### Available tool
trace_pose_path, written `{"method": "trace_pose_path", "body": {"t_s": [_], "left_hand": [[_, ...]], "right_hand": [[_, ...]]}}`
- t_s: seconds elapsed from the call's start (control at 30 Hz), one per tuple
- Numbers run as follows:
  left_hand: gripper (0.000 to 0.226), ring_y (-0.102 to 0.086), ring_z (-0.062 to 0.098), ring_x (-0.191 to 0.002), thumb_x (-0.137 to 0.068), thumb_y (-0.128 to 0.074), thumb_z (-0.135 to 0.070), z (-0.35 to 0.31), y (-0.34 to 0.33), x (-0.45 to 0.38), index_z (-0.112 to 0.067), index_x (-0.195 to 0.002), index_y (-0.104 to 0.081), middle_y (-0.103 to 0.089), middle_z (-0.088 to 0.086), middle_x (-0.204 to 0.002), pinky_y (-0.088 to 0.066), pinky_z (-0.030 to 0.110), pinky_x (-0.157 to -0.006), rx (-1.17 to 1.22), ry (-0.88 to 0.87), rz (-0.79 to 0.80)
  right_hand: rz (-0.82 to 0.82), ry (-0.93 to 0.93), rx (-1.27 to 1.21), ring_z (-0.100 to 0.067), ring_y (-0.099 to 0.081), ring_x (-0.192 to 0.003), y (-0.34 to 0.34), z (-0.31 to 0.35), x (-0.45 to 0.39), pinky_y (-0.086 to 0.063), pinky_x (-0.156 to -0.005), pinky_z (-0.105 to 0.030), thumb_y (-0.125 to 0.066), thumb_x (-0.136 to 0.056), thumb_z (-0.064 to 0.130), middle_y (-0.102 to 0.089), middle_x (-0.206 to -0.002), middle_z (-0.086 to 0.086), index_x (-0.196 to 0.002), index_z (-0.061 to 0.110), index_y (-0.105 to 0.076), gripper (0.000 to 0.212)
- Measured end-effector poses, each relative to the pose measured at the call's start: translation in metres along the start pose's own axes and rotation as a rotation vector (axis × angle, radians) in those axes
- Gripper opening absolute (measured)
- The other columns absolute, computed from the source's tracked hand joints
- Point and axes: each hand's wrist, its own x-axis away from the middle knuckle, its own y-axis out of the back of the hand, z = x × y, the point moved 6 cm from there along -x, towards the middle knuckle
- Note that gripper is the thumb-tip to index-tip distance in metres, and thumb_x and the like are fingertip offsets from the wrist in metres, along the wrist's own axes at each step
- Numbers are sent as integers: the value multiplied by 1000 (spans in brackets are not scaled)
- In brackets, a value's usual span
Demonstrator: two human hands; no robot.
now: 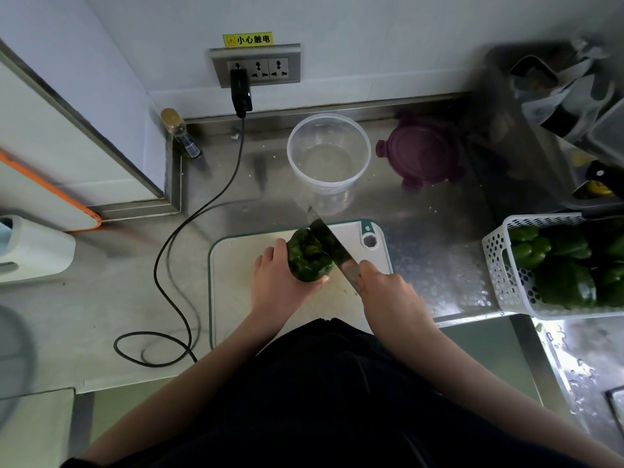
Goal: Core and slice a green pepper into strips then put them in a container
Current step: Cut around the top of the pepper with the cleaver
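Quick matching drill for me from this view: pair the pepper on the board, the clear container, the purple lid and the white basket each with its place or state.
1. green pepper
2. clear container
3. purple lid
4. white basket

A. holds more peppers, at the right
B. lies on the counter beside the tub
C. held on the cutting board, under the knife
D. stands empty behind the board

Pairs: 1-C, 2-D, 3-B, 4-A

Green pepper [305, 256] on white cutting board [236, 285], gripped by left hand [278, 282]. Right hand [385, 288] holds knife [332, 249], blade against pepper. Beyond the board: clear container [328, 157], purple lid [422, 153]. Right: white basket [503, 265] of peppers.
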Motion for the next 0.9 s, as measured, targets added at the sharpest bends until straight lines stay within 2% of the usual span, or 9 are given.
{"method": "trace_pose_path", "body": {"t_s": [0.13,0.27,0.37,0.5,0.77,0.9], "left_hand": [[74,-52,25,-98,-57,-76,-60,0,0,-2,-16,-105,-40,-54,3,-100,-40,31,-79,3,-6,6],[75,-52,25,-94,-56,-76,-60,3,-1,-1,-16,-104,-40,-53,2,-96,-36,29,-74,12,-10,-3],[74,-51,24,-93,-56,-79,-57,6,-2,0,-15,-104,-41,-51,1,-95,-35,28,-73,19,-9,-7],[74,-51,22,-93,-55,-79,-58,8,-4,-1,-17,-104,-42,-51,-2,-94,-36,28,-72,46,-12,-9],[79,-53,25,-98,-55,-81,-55,11,-1,0,-15,-109,-40,-54,2,-101,-44,35,-79,114,40,3],[77,-54,24,-97,-56,-82,-50,9,3,3,-14,-109,-40,-52,0,-98,-47,37,-83,133,39,-7]], "right_hand": [[-9,-17,-9,-28,-52,-67,-3,-3,-4,-42,-56,-35,-31,-101,13,-48,-75,-5,-92,19,-28,11],[-25,4,-37,-33,-51,-65,-10,-6,-5,-39,-54,-35,-30,-104,23,-49,-71,-8,-91,17,-31,15],[-43,14,-48,-34,-54,-63,-17,-9,-5,-37,-51,-34,-32,-104,23,-51,-69,-9,-90,15,-33,16],[-49,24,-96,-29,-50,-57,-19,-11,-6,-34,-47,-33,-34,-103,26,-44,-61,-2,-87,13,-35,20],[-10,25,-115,-29,-52,-65,2,-2,-10,-41,-54,-36,-29,-102,30,-47,-68,-5,-88,16,-38,22],[-1,-1,-31,-24,-50,-59,10,-7,-1,-44,-55,-37,-33,-100,17,-49,-69,-6,-82,17,-35,18]]}}
